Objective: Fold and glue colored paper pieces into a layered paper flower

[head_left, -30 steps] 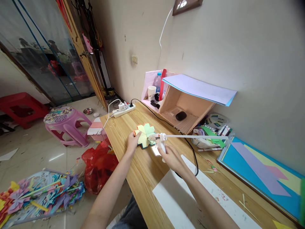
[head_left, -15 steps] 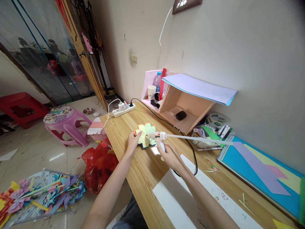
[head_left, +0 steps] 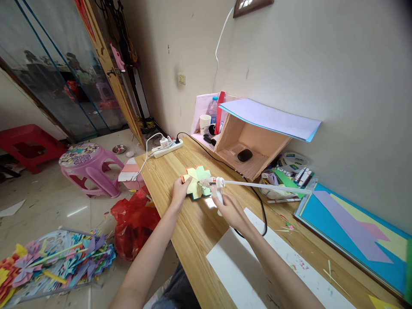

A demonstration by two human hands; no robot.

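Observation:
My left hand (head_left: 180, 191) pinches the left edge of a layered paper flower (head_left: 194, 188) with yellow, pale green and orange parts. The flower is just above or on the wooden table; I cannot tell which. In my right hand (head_left: 232, 210) is a white hot glue gun (head_left: 217, 189), my fingers wrapped round its handle. Its nozzle points left at the flower's middle, and the tip is hard to make out. A long translucent glue stick (head_left: 267, 186) sticks out of the gun's back toward the right.
On the table (head_left: 167, 176) lie a white sheet (head_left: 231, 262), a power strip (head_left: 167, 148) and a stack of coloured paper (head_left: 350, 227). Behind stands an open cardboard box (head_left: 254, 141) beside a marker basket (head_left: 280, 184). A red plastic bag (head_left: 133, 227) sits below the left edge.
Both hands, the flower and the glue gun stay almost where they were. The rear end of the glue stick has shifted very slightly to the left.

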